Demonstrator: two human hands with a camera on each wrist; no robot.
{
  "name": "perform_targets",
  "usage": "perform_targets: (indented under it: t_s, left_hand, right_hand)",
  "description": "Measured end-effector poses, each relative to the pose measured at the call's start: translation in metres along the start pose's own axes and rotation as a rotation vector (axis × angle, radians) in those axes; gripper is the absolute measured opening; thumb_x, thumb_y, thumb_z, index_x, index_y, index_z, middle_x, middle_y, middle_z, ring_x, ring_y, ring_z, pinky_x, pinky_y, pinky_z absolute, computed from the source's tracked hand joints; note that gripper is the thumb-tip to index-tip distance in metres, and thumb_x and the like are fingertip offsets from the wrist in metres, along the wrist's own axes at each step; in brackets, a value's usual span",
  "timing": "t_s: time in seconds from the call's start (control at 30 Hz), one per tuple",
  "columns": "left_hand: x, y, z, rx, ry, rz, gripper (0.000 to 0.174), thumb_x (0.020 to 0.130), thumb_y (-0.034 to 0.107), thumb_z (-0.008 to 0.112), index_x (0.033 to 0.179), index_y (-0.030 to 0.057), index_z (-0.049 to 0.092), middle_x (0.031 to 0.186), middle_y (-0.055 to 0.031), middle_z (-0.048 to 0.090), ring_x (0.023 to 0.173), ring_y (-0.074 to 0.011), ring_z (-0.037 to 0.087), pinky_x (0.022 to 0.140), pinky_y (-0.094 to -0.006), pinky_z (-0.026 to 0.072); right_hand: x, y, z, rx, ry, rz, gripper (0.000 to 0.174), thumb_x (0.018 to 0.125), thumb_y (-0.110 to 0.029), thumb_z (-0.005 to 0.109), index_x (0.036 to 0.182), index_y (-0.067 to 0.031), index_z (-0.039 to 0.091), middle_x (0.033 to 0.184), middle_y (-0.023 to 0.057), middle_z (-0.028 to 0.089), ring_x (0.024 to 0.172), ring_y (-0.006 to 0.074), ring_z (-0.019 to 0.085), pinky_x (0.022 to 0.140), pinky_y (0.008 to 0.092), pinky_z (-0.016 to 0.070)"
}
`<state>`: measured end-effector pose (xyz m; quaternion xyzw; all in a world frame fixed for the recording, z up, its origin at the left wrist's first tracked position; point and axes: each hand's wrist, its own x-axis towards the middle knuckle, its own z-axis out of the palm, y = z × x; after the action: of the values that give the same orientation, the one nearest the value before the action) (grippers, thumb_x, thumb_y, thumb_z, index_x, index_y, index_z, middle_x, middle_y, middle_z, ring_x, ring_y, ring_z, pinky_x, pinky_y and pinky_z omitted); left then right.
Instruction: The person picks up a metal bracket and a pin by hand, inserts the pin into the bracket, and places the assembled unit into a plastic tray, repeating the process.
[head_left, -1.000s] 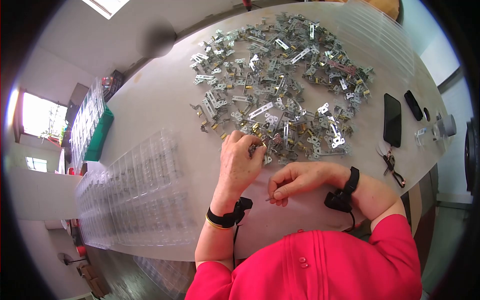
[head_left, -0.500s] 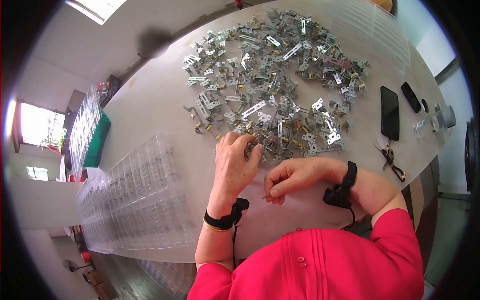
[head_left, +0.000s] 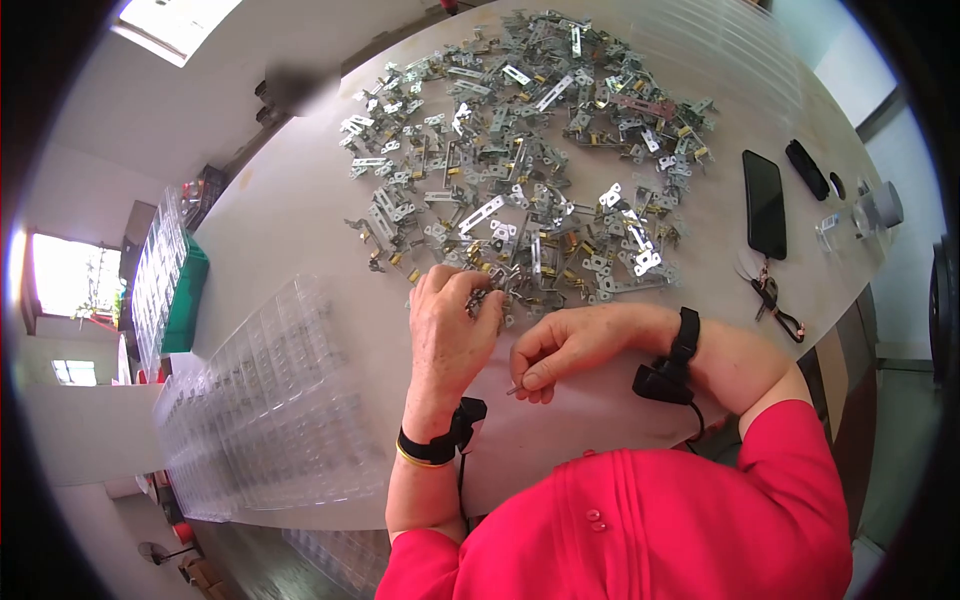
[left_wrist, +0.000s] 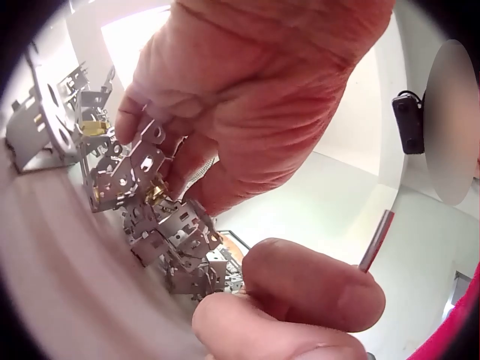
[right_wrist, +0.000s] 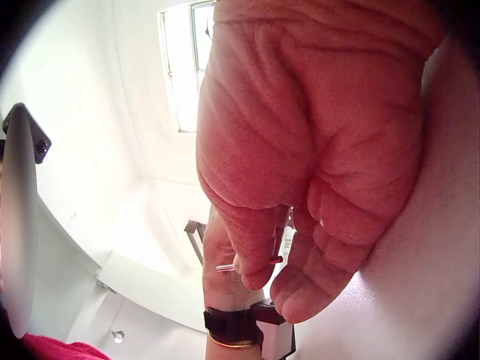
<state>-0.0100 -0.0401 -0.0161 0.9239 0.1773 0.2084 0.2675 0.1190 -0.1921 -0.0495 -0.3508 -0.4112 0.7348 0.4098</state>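
Observation:
At the near edge of a large heap of stamped metal brackets (head_left: 545,150), my left hand (head_left: 450,330) curls its thumb and fingers round a small metal bracket (left_wrist: 139,169). That bracket is pierced with holes, and a brass-coloured piece shows close by it in the left wrist view. Part of it is hidden behind the fingers. My right hand (head_left: 570,350) is beside the left one, low over the tabletop. Between its thumb and fingertips it pinches a thin metal pin (left_wrist: 376,240), one end sticking out toward the left wrist.
Clear plastic compartment trays (head_left: 270,400) lie on the left of the table. Another tray stands on a green crate (head_left: 187,300). To the right are a phone (head_left: 765,205), keys (head_left: 768,295), a black case (head_left: 806,170) and a clear bottle (head_left: 850,222).
The head view has shifted, so the heap and hands appear farther left. Both hands keep nearly the same places by the heap, and the pin stays pinched in the right hand.

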Motion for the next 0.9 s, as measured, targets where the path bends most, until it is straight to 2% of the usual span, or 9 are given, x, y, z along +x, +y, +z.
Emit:
perform_targets:
  t_s: [0.2, 0.23, 0.4, 0.47, 0.53, 0.6, 0.73, 0.77, 0.9]
  left_hand:
    - [0.006, 0.015, -0.009, -0.249, 0.065, -0.067, 0.020, 0.080, 0.008, 0.078, 0.098, 0.0040, 0.072, 0.094, -0.0089, 0.063, 0.089, -0.0239, 0.060, 0.081, -0.0356, 0.0485]
    - [0.006, 0.016, -0.012, -0.247, 0.069, -0.049, 0.021, 0.084, 0.007, 0.078, 0.104, 0.0016, 0.073, 0.096, -0.0052, 0.062, 0.090, -0.0149, 0.058, 0.081, -0.0295, 0.0480]
    - [0.006, 0.006, -0.014, -0.324, 0.065, -0.030, 0.021, 0.086, 0.005, 0.076, 0.106, 0.0004, 0.073, 0.107, -0.0049, 0.061, 0.100, -0.0139, 0.056, 0.088, -0.0283, 0.0457]
    - [0.006, -0.001, -0.011, -0.513, 0.106, -0.051, 0.020, 0.085, 0.008, 0.077, 0.104, 0.0023, 0.073, 0.112, -0.0088, 0.062, 0.106, -0.0197, 0.059, 0.092, -0.0320, 0.0467]
    - [0.006, -0.001, -0.011, -0.628, 0.061, -0.075, 0.018, 0.088, 0.006, 0.074, 0.106, -0.0001, 0.072, 0.118, -0.0083, 0.062, 0.112, -0.0172, 0.057, 0.095, -0.0311, 0.0458]
    - [0.006, -0.004, -0.009, -0.803, 0.076, -0.253, 0.019, 0.091, 0.005, 0.072, 0.109, -0.0025, 0.070, 0.120, -0.0074, 0.062, 0.108, -0.0144, 0.058, 0.094, -0.0288, 0.0466]
    - [0.007, -0.005, -0.008, -0.794, 0.179, -0.411, 0.019, 0.093, 0.007, 0.071, 0.110, -0.0019, 0.070, 0.104, -0.0032, 0.067, 0.092, -0.0112, 0.062, 0.084, -0.0255, 0.0495]
    - [0.007, -0.004, -0.008, -0.767, 0.200, -0.425, 0.019, 0.093, 0.010, 0.072, 0.107, -0.0018, 0.070, 0.097, -0.0018, 0.067, 0.091, -0.0101, 0.062, 0.081, -0.0250, 0.0494]
    - [0.007, -0.023, 0.001, -0.546, 0.206, -0.359, 0.019, 0.093, 0.014, 0.072, 0.104, -0.0019, 0.071, 0.099, -0.0039, 0.068, 0.086, -0.0095, 0.060, 0.078, -0.0247, 0.0485]
  right_hand:
    - [0.000, -0.001, -0.002, -0.034, -0.034, -0.008, 0.025, 0.102, -0.023, 0.059, 0.107, 0.0011, 0.065, 0.100, 0.0066, 0.069, 0.093, 0.0129, 0.066, 0.084, 0.0286, 0.0541]
    - [0.000, -0.001, -0.002, -0.037, -0.042, -0.008, 0.025, 0.102, -0.023, 0.059, 0.107, 0.0012, 0.065, 0.099, 0.0066, 0.069, 0.093, 0.0129, 0.066, 0.084, 0.0287, 0.0542]
    - [0.002, 0.003, -0.004, -0.030, -0.047, -0.019, 0.026, 0.102, -0.024, 0.059, 0.106, 0.0013, 0.064, 0.099, 0.0066, 0.069, 0.093, 0.0130, 0.066, 0.084, 0.0288, 0.0543]
    - [0.001, 0.002, -0.004, -0.032, -0.040, -0.016, 0.026, 0.102, -0.024, 0.059, 0.106, 0.0012, 0.064, 0.100, 0.0065, 0.069, 0.093, 0.0130, 0.066, 0.084, 0.0289, 0.0543]
    - [0.001, 0.001, -0.003, -0.048, -0.050, -0.012, 0.027, 0.103, -0.025, 0.059, 0.106, 0.0009, 0.064, 0.100, 0.0062, 0.069, 0.092, 0.0126, 0.066, 0.084, 0.0286, 0.0543]
    - [0.001, 0.003, -0.004, -0.025, -0.048, -0.020, 0.027, 0.102, -0.026, 0.060, 0.106, 0.0006, 0.064, 0.100, 0.0058, 0.068, 0.092, 0.0123, 0.066, 0.084, 0.0284, 0.0543]
    - [0.001, 0.004, -0.004, -0.006, -0.061, -0.032, 0.027, 0.102, -0.027, 0.060, 0.106, -0.0002, 0.064, 0.100, 0.0047, 0.068, 0.092, 0.0116, 0.066, 0.084, 0.0280, 0.0541]
    - [0.002, 0.004, -0.005, -0.008, -0.066, -0.033, 0.027, 0.102, -0.027, 0.060, 0.106, -0.0002, 0.064, 0.100, 0.0047, 0.068, 0.092, 0.0116, 0.066, 0.084, 0.0280, 0.0541]
    - [0.002, 0.004, -0.006, -0.019, -0.077, -0.027, 0.026, 0.102, -0.026, 0.060, 0.107, -0.0006, 0.064, 0.100, 0.0044, 0.068, 0.093, 0.0114, 0.065, 0.085, 0.0281, 0.0538]
